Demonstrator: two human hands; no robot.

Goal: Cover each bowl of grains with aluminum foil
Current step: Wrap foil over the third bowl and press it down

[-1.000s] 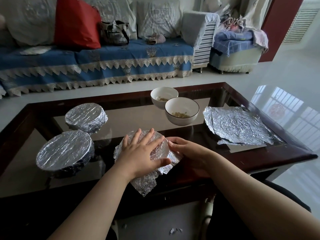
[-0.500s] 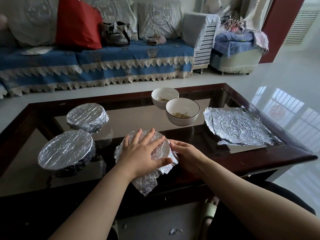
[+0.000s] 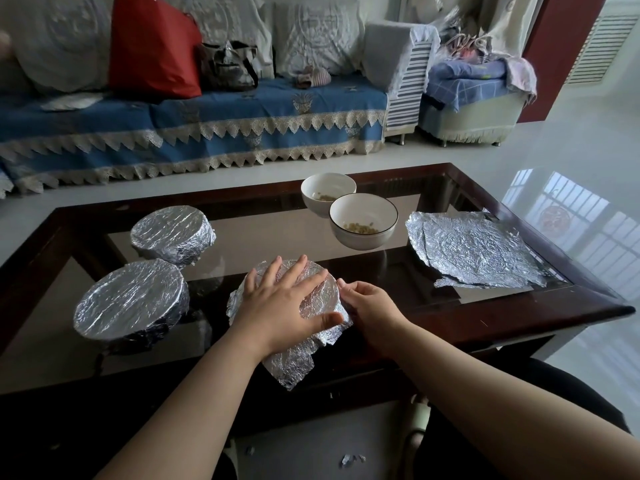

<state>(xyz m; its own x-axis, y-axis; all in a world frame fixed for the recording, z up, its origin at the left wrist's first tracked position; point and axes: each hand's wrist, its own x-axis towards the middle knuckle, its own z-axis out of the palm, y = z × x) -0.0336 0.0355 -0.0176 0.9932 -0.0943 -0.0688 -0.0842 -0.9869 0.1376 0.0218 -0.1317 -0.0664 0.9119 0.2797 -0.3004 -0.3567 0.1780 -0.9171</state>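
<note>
A bowl under a loose foil sheet (image 3: 322, 296) stands near the table's front edge. My left hand (image 3: 284, 303) lies flat on top of it with fingers spread. My right hand (image 3: 369, 306) curls against the foil at the bowl's right side, folding it down. A flap of foil (image 3: 291, 368) hangs loose toward me. Two foil-covered bowls stand at the left, one near (image 3: 130, 301) and one farther back (image 3: 173, 233). Two white bowls with grains stand uncovered behind, the near one (image 3: 363, 223) and the far one (image 3: 327, 190). Flat foil sheets (image 3: 474, 251) lie at the right.
The glass table has a dark wooden frame (image 3: 519, 313). A sofa with a blue cover (image 3: 207, 123) runs behind it, and a white tiled floor (image 3: 571, 140) lies to the right. Small foil scraps (image 3: 351, 459) lie on the floor below me.
My right hand has slid a little along the bowl's right side, pressing the foil closer to the rim. My left hand has stayed flat on top.
</note>
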